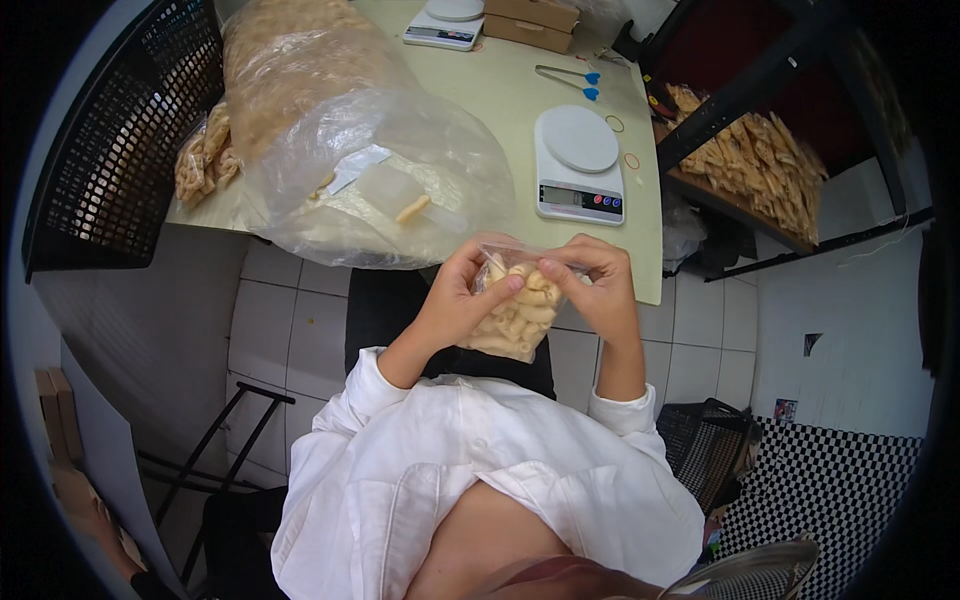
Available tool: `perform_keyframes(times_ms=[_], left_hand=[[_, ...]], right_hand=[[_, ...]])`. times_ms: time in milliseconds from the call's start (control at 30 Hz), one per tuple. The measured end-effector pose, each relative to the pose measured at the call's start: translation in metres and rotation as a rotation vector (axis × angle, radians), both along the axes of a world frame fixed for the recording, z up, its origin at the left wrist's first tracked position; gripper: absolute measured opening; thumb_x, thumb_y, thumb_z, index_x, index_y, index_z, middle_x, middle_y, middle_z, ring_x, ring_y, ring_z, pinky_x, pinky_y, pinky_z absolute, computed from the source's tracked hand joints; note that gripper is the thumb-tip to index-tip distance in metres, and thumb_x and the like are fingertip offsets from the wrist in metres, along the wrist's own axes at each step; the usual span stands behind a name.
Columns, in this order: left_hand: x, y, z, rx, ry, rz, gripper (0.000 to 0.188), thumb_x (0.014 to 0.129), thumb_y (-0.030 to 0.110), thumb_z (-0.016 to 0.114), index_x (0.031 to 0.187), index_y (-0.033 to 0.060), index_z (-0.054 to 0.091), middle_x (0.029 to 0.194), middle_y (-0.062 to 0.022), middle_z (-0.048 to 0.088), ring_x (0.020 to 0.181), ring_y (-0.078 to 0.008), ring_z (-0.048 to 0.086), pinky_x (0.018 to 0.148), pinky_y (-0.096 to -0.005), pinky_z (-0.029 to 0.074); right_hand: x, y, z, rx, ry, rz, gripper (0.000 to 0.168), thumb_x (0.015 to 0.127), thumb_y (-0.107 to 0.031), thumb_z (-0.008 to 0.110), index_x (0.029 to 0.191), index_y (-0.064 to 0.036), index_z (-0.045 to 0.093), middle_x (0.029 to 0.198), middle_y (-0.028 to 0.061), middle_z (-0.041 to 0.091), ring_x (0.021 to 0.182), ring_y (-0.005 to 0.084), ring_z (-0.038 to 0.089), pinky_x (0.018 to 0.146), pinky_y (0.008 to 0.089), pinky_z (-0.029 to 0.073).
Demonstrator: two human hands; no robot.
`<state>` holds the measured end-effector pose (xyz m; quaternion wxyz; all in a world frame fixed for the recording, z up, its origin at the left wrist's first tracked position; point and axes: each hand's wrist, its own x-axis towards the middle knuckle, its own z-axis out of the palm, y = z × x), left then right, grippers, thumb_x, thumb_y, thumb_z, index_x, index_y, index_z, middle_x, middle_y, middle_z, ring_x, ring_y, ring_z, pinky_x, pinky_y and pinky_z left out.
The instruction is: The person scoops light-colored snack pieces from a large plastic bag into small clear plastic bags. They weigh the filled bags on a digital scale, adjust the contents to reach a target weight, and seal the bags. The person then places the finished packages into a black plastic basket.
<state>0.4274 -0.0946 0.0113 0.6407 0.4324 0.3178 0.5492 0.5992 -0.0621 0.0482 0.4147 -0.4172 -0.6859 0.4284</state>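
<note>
A small clear plastic bag of pale curled snacks (517, 319) is held over my lap, just off the table's front edge. My left hand (469, 289) grips its upper left side, thumb pressed on the front. At the upper right of the same bag, my right hand (596, 281) pinches the plastic near its mouth. Beyond my hands, a white digital kitchen scale (580, 165) stands on the table with its round plate bare. To its left lies a large clear plastic bag (360, 112), its far part full of snacks, with a translucent scoop (390, 187) near its mouth.
Blue-tipped tongs (562, 73), a second scale (444, 22) and a cardboard box (531, 22) are at the back of the pale table (495, 82). A black plastic crate (112, 142) stands left. Packed snacks (750, 165) fill a shelf at right. A person's arm (105, 525) shows at lower left.
</note>
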Motion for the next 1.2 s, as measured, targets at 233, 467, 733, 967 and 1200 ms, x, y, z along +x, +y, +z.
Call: perform_keyframes(times_ms=[233, 467, 733, 967, 1200], left_hand=[[0.001, 0.002, -0.004, 0.091, 0.129, 0.031, 0.027, 0.082, 0.008, 0.06, 0.105, 0.0002, 0.05, 0.095, -0.0068, 0.058, 0.09, -0.0105, 0.055, 0.076, -0.0235, 0.045], [-0.022, -0.006, 0.011, 0.235, 0.085, 0.042, 0.053, 0.081, 0.015, 0.06, 0.125, -0.0001, 0.033, 0.121, -0.0131, 0.045, 0.109, -0.0209, 0.047, 0.088, -0.0304, 0.04], [-0.074, -0.026, 0.012, 0.254, 0.05, 0.022, 0.061, 0.082, 0.04, 0.058, 0.12, -0.0029, 0.037, 0.101, -0.0123, 0.054, 0.084, -0.0159, 0.055, 0.072, -0.0266, 0.044], [-0.103, -0.047, 0.004, 0.213, 0.115, 0.167, 0.069, 0.076, 0.045, 0.063, 0.119, -0.0031, 0.037, 0.095, -0.01, 0.054, 0.075, -0.0141, 0.052, 0.066, -0.0247, 0.043], [-0.147, -0.057, -0.006, 0.439, -0.086, 0.725, 0.049, 0.081, 0.04, 0.055, 0.108, 0.0015, 0.043, 0.076, -0.0013, 0.041, 0.066, -0.0117, 0.041, 0.059, -0.0258, 0.036]], right_hand=[[0.007, -0.003, 0.007, 0.008, -0.093, 0.073, 0.01, 0.074, -0.005, 0.066, 0.08, 0.002, 0.067, 0.069, 0.0081, 0.063, 0.065, 0.0121, 0.058, 0.061, 0.0231, 0.044], [0.052, 0.037, 0.002, 0.102, 0.198, -0.522, 0.012, 0.079, -0.006, 0.062, 0.089, 0.0, 0.063, 0.077, 0.005, 0.063, 0.068, 0.0085, 0.057, 0.06, 0.0216, 0.046], [0.073, 0.148, -0.038, 0.173, 0.198, -0.715, 0.031, 0.08, -0.002, 0.056, 0.11, 0.001, 0.048, 0.082, 0.0106, 0.062, 0.071, 0.0132, 0.06, 0.055, 0.0257, 0.053], [0.074, 0.179, -0.063, 0.301, -0.262, -0.85, 0.026, 0.08, -0.019, 0.053, 0.1, -0.002, 0.058, 0.074, 0.016, 0.064, 0.077, 0.0291, 0.062, 0.072, 0.0363, 0.046], [0.091, 0.175, -0.074, 0.299, -0.034, -1.05, 0.042, 0.09, -0.035, 0.039, 0.103, 0.0, 0.058, 0.094, 0.0164, 0.063, 0.092, 0.029, 0.059, 0.08, 0.0345, 0.044]])
